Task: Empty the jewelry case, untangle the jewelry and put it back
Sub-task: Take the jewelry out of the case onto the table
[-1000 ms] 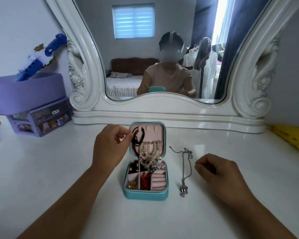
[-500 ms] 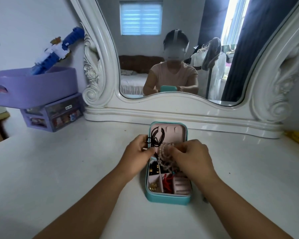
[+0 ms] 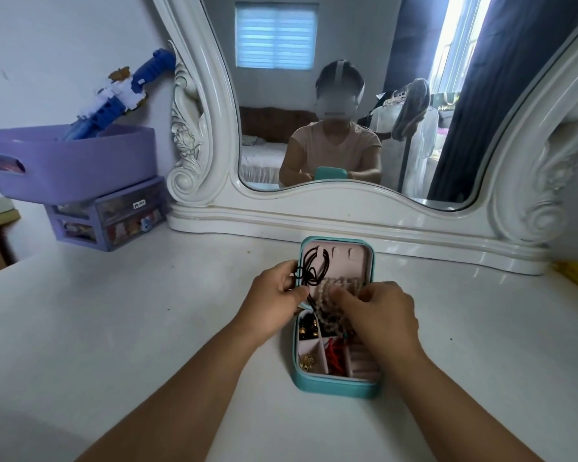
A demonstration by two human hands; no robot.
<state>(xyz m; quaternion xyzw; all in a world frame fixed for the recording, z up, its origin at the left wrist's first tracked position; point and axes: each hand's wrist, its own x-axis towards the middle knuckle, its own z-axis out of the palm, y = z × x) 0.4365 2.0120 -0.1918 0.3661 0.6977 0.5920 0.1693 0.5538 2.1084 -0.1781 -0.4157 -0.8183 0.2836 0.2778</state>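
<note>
Head camera view, looking down at a white desk (image 3: pixel 114 328) in front of an ornate mirror (image 3: pixel 347 208). A small teal jewelry case (image 3: pixel 334 383) sits open near the middle of the desk, its lid propped toward the mirror at the far edge. The left hand (image 3: pixel 271 301) pinches a black cord (image 3: pixel 309 271) that hangs from the pink lining of the lid. The right hand (image 3: pixel 381 311) has its fingers curled around a bunch of pale bead strands (image 3: pixel 334 288) lying over the hinge, where cord and beads appear to cross. Lower compartments hold dark pieces, a small gold item (image 3: pixel 307 361) and something red (image 3: pixel 335 355); details are too small to tell. A purple basket (image 3: pixel 80 165) stands toward the far left corner.

Judging from this, the case is largely full and emptying is under way. To do this step well, lift the beads slowly while the other hand steadies the cord, easing them apart rather than tugging, so knots do not tighten and the light case does not tip.
</note>
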